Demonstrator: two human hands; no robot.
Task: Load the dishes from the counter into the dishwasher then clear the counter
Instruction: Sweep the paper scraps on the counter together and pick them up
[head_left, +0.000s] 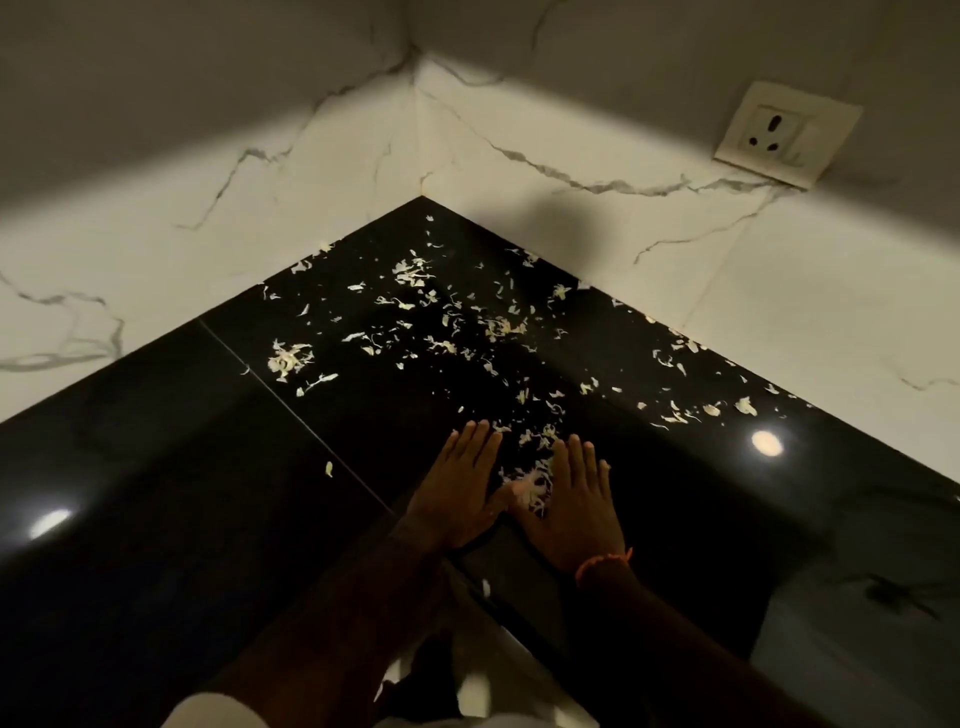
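— Why are your hands flat on the table?
— Your left hand (460, 491) and right hand (569, 506) lie open, fingers straight, walling a small heap of scraps (532, 486) near the front edge; more scraps scatter toward the back corner.

Pale, thin shredded vegetable scraps (447, 332) lie scattered over the glossy black stone tabletop (156, 467), mostly beyond the fingers (480, 434), with a small heap (532, 486) gathered between both hands.
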